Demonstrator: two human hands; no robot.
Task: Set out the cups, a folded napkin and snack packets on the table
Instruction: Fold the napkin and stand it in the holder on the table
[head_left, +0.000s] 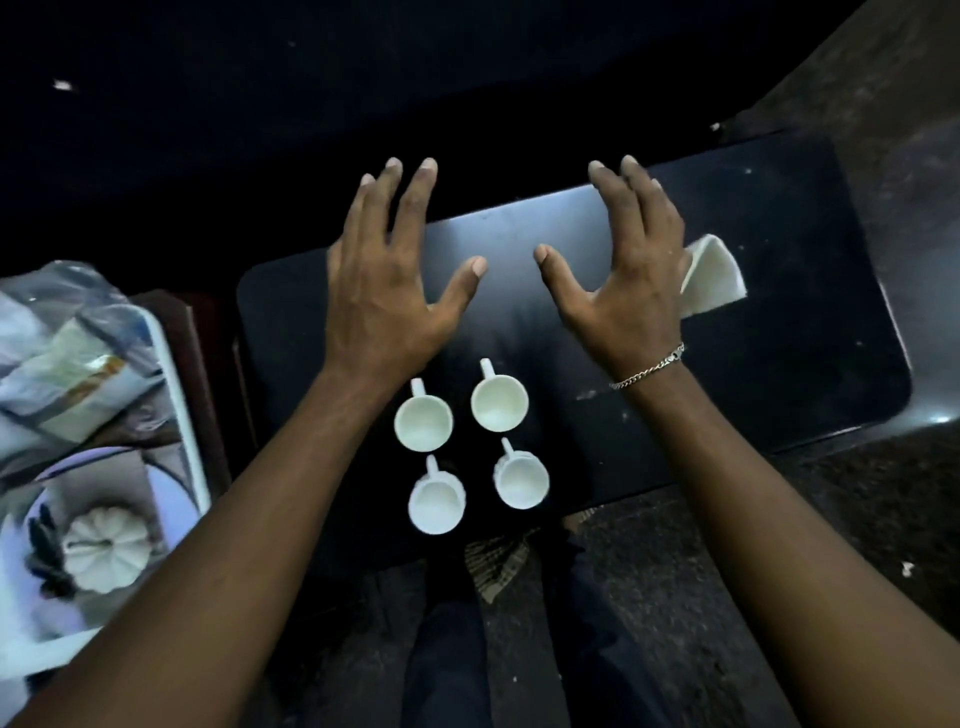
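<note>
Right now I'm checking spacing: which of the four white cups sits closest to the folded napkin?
The far-right cup, just below the right hand's wrist. The other three cups sit farther left or nearer the person, farther from the napkin.

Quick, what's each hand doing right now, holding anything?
Left hand: open, fingers spread, holding nothing.
Right hand: open, holding nothing; the napkin lies on the table beyond it.

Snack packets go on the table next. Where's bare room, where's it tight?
Free: the table right of the four cups, below the folded napkin; also the strip left of the cups. Crowded: the cup cluster at the near edge, and mid-table under the open left hand and right hand.
</note>
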